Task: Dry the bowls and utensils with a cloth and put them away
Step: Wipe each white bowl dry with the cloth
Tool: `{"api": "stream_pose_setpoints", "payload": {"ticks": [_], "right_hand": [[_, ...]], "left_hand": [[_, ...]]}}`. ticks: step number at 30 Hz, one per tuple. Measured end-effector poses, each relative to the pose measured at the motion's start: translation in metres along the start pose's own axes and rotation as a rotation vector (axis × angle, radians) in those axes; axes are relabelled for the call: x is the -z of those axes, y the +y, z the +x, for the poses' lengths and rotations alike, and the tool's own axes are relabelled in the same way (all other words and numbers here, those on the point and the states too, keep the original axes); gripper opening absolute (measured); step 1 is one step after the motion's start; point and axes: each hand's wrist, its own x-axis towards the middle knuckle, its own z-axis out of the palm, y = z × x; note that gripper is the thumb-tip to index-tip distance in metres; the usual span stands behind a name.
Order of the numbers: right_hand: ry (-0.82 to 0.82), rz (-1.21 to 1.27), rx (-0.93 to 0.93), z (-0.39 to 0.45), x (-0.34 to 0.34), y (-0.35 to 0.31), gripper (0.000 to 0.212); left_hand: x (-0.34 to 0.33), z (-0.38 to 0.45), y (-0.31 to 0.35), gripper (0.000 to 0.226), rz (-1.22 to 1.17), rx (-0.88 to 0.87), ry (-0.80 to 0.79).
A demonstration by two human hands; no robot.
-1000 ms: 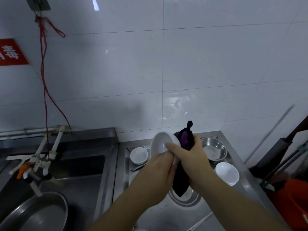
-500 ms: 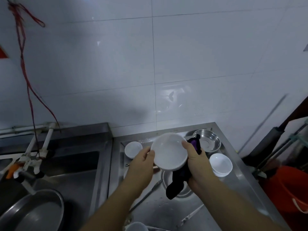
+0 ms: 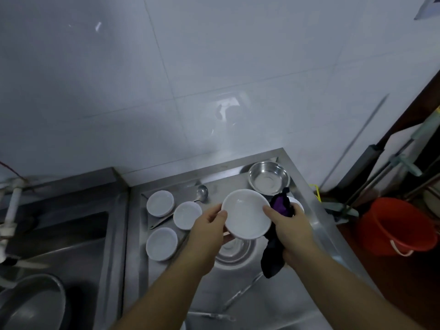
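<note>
White bowl (image 3: 246,214), empty, is held above the steel counter (image 3: 281,298) by both hands: left hand (image 3: 209,231) grips its left rim, right hand (image 3: 291,225) pinches its right rim and clutches a dark cloth (image 3: 276,246). Three small dishes (image 3: 162,244) and a steel bowl (image 3: 269,177) sit empty.

This is looking like a working kitchen's wash-up corner: a stainless steel bench (image 3: 309,234) is carrying white bowls (image 3: 160,203) and a steel bowl (image 3: 269,178), a deep sink (image 3: 71,234) is adjoining its left edge, white wall tiles (image 3: 214,67) are backing both.
</note>
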Motion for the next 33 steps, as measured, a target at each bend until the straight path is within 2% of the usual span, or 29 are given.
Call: {"api": "stream_pose_setpoints", "payload": {"ticks": [4, 10, 15, 19, 23, 29, 33], "right_hand": [[-0.001, 0.014, -0.073, 0.040, 0.033, -0.004, 0.029], [-0.017, 0.014, -0.145, 0.107, 0.082, -0.002, 0.019], [0.015, -0.100, -0.142, 0.157, 0.109, 0.001, 0.030], [0.025, -0.265, -0.094, 0.195, 0.121, 0.005, 0.037], [0.050, -0.371, -0.056, 0.225, 0.127, 0.016, 0.031], [0.039, -0.486, -0.009, 0.251, 0.129, 0.036, 0.032], [0.014, -0.512, -0.023, 0.258, 0.131, 0.048, 0.031]], "left_hand": [[-0.047, 0.023, -0.008, 0.026, -0.033, 0.109, 0.011], [-0.111, 0.067, -0.028, 0.020, -0.044, 0.194, 0.037], [-0.149, 0.108, -0.048, 0.022, 0.027, 0.242, 0.055], [-0.168, 0.142, -0.066, 0.012, 0.110, 0.280, 0.109], [-0.181, 0.168, -0.087, 0.008, 0.161, 0.310, 0.142], [-0.195, 0.188, -0.111, 0.008, 0.224, 0.324, 0.233], [-0.199, 0.192, -0.123, 0.017, 0.256, 0.341, 0.254]]}}
